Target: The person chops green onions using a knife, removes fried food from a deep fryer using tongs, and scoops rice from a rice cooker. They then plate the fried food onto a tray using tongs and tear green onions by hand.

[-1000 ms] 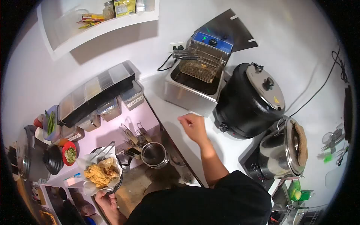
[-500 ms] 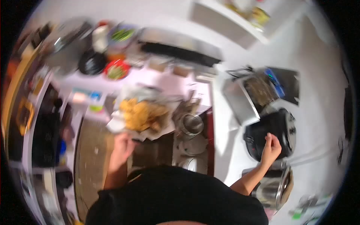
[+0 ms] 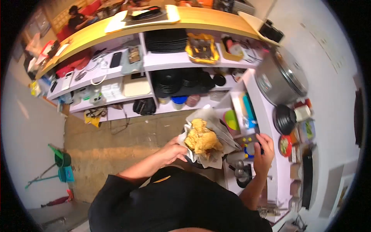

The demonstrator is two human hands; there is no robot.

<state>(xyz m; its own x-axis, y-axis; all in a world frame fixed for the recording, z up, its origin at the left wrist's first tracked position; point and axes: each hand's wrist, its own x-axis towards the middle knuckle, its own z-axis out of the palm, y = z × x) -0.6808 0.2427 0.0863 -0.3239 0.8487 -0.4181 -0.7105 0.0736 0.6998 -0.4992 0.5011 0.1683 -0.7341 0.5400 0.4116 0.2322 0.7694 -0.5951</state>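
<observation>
While the left hand (image 3: 172, 151) is pinching the edge of the paper-lined dark bowl (image 3: 198, 165), fried food (image 3: 202, 140) is sitting inside on crumpled white paper (image 3: 220, 129), before the body. The right hand (image 3: 263, 156) is hovering near the red dish (image 3: 285, 145), fingers loosely bent and apart.

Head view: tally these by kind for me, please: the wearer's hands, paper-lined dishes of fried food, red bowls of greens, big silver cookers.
Hands: 2 (left hand, right hand)
Paper-lined dish: 1
Red bowl: 1
Big silver cooker: 1
Total: 5
</observation>
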